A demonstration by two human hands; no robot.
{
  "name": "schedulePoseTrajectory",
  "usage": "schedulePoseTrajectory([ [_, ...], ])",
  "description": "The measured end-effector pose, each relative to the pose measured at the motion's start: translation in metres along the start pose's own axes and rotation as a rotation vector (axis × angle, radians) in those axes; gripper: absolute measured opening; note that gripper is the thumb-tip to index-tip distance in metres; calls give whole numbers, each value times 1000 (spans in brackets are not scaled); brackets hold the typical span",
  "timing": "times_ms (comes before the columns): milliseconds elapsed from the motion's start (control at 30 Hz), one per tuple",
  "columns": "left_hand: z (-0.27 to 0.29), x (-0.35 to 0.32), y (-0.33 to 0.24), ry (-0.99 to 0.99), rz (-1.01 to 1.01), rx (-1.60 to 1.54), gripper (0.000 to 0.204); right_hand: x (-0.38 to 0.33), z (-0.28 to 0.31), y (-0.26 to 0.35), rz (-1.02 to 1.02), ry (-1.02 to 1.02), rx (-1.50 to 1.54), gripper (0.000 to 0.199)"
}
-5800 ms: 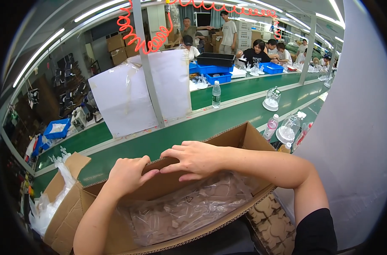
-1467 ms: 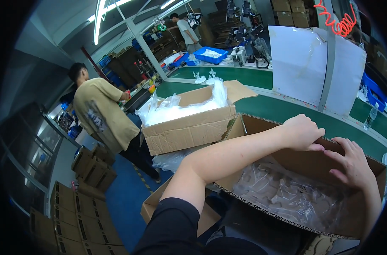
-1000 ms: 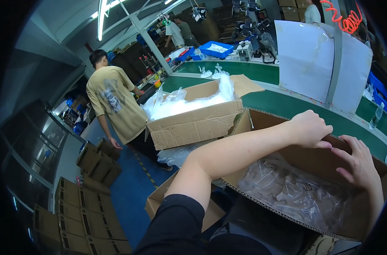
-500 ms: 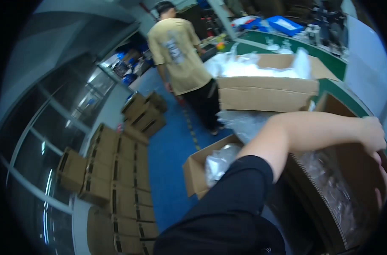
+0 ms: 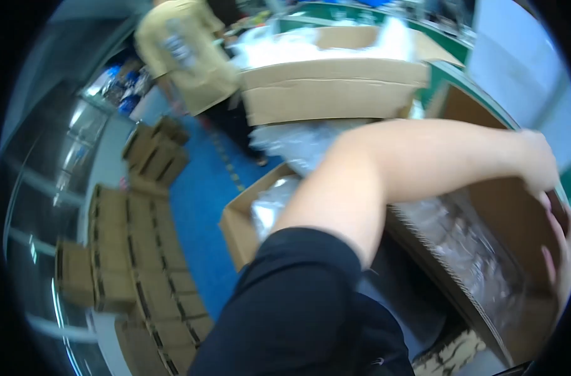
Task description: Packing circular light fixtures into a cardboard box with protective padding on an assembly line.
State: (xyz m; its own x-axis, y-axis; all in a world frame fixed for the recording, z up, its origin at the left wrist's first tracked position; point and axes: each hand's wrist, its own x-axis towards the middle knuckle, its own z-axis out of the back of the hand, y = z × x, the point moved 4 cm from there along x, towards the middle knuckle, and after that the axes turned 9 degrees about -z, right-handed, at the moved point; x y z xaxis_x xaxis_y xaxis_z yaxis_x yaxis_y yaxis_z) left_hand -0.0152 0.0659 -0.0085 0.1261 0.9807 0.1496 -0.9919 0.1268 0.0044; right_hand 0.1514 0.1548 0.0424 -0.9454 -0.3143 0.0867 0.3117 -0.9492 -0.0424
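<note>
The person's black sleeve (image 5: 298,307) fills the foreground at 6 o'clock, and the bare left forearm runs from it toward 3 o'clock. The left hand (image 5: 539,166) rests on the far flap of the open cardboard carton (image 5: 517,219); its fingers curl over the edge, but the blur hides how firmly they grip. The right hand (image 5: 561,250) lies at 4 o'clock against the carton's inner wall, fingers spread fairly wide and flat, holding nothing visible. The carton sits at 3 to 4 o'clock, lined with crinkled clear plastic bags (image 5: 467,250).

Risk, as a judgement: the head is turned away from the carton, so both hands work largely unwatched. A flap may fold inward or tear, or the plastic may snag under the fingers.

A smaller open box (image 5: 241,232) with plastic inside sits on the blue floor (image 5: 197,194) at the centre. Stacked flat cartons (image 5: 128,250) occupy 8 to 9 o'clock. At 12 o'clock a second large carton (image 5: 335,91) holds white plastic film. Another person in a yellow shirt (image 5: 185,53) stands at 11 o'clock, close beside that carton, narrowing the aisle.
</note>
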Motion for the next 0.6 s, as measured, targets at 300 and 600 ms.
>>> schedulePoseTrajectory([
  [300,15,-23,3,-59,-43,-23,51,-5,-32,-24,-203,-25,1,67],
  [600,21,-15,2,-9,-2,-22,48,-9,-24,-31,-129,-68,19,64],
])
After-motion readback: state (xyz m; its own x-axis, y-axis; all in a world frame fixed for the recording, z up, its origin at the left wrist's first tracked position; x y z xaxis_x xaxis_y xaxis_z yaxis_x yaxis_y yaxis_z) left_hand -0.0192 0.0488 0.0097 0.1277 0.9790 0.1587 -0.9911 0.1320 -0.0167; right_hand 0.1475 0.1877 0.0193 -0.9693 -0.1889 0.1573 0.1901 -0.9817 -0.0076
